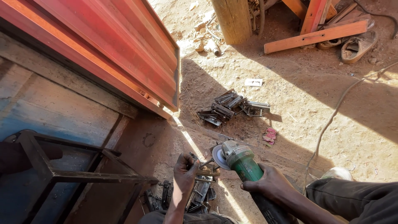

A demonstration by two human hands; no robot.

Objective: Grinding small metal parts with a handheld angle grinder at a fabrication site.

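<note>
My right hand [269,182] grips the green-bodied angle grinder [242,159], its disc beside the small rusty metal bracket [205,171] clamped in my left hand [185,170]; beyond them, a pile of cut steel pieces [232,107] lies on sandy ground [331,103].

Sunlit dirt floor [298,91], red corrugated sheet [120,45], wooden post [234,18]

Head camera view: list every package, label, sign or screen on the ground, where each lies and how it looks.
White card or label: flat on the dirt beyond the pile of metal brackets, small rectangle, white with faint dark marks.
Pink wrapper or scrap: on the dirt right of the green angle grinder, crumpled, pink.
No signs or screens.
</note>
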